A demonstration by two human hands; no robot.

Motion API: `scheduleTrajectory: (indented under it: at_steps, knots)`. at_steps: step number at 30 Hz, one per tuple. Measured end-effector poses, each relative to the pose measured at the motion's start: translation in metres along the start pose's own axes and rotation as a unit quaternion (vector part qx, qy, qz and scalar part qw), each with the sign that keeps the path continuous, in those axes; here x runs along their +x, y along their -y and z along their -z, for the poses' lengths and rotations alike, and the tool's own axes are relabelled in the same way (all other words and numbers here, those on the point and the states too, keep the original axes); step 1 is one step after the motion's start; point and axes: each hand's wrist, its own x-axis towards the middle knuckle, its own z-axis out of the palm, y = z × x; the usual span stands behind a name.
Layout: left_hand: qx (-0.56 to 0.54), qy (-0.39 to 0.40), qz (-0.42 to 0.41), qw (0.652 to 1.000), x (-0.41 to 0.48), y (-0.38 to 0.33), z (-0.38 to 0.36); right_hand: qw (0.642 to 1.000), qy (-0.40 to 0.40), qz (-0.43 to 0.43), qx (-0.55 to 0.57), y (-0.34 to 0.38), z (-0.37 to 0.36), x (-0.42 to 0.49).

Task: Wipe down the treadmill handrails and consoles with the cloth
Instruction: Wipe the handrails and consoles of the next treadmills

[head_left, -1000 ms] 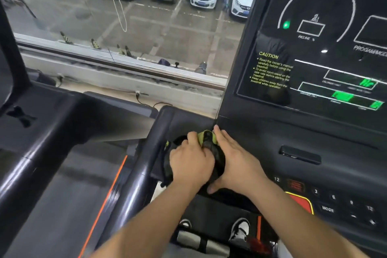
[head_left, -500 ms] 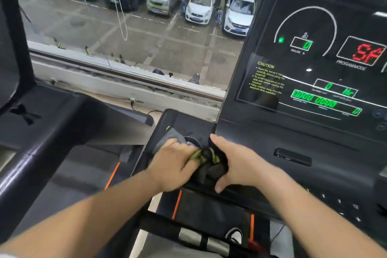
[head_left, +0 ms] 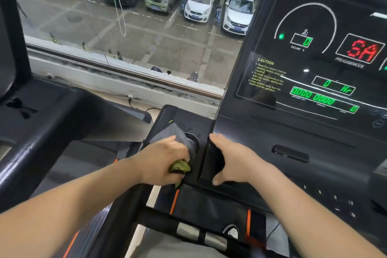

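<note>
Two bare hands work at the near left corner of a treadmill console [head_left: 293, 136]. The left hand [head_left: 165, 163] is closed around a cloth [head_left: 178, 138], grey with a green patch bunched under the fingers, and presses it down at the rim of a round cup holder [head_left: 193, 139] in the console's left wing. The right hand [head_left: 232, 159] holds nothing; it lies open and flat on the black panel just to the right of the cup holder, thumb spread toward the near edge, fingertips pointing away. Below both wrists a crossbar [head_left: 201, 230] with two silver grip plates runs across, and orange stripes mark the frame on either side of it. To the right of the right forearm sit small keys [head_left: 335, 199] printed 3, 6, 9 and 12, with minus and plus signs beneath. Beyond the right hand is a dark slot [head_left: 290, 153], and above that the display [head_left: 314, 65]. Its yellow text is headed "CAUTION" and begins "Read the owner's manual carefully before using the treadmill"; the finer lines are partly blurred. Green digits show 0 over "INCLINE %", "0 Hr" and a row of zeros; red characters read "SA" above a label close to "PROGRAM/MODE". Left of the left arm stands a second treadmill [head_left: 41, 132]. Past the cloth, a window [head_left: 125, 37] looks down on parked cars [head_left: 200, 0].
</note>
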Motion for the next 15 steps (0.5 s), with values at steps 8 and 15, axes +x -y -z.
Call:
scheduleTrajectory:
  at_steps: [8,15]
  knots:
    - [0.117,-0.135,0.308,0.934,0.073,-0.052,-0.047,0.998,-0.046,-0.034,0.022,0.010,-0.016,-0.002]
    - [-0.013,-0.129,0.062,0.990,0.008,-0.023,-0.028,0.991,-0.017,0.016,0.135,-0.016,0.002,0.001]
